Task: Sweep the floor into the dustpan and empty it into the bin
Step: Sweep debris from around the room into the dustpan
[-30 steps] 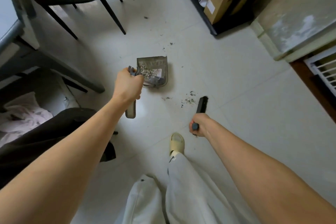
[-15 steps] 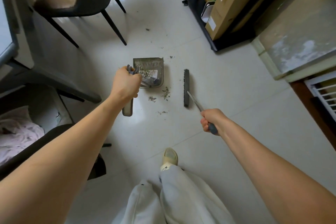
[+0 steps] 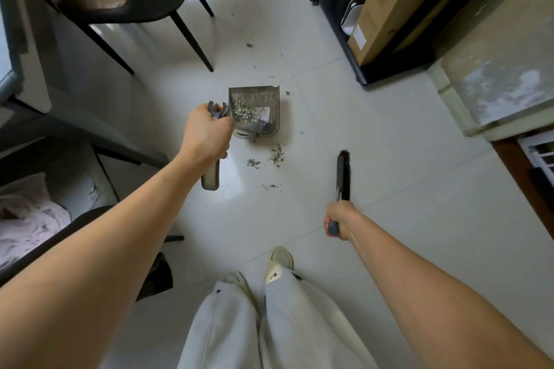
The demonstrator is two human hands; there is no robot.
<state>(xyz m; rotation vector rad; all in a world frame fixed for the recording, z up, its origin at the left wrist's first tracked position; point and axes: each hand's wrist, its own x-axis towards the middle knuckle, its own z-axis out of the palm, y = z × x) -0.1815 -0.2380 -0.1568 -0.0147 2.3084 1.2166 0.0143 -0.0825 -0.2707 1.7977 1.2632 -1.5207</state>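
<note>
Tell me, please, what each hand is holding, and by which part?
Left hand grips the grey plastic dustpan by its handle; right hand grips the black-bristled brush by its grey handle end.

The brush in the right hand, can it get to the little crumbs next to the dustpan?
Probably yes. The brush in the right hand is beside the crumbs, with only bare floor between them and the dustpan just beyond.
</note>
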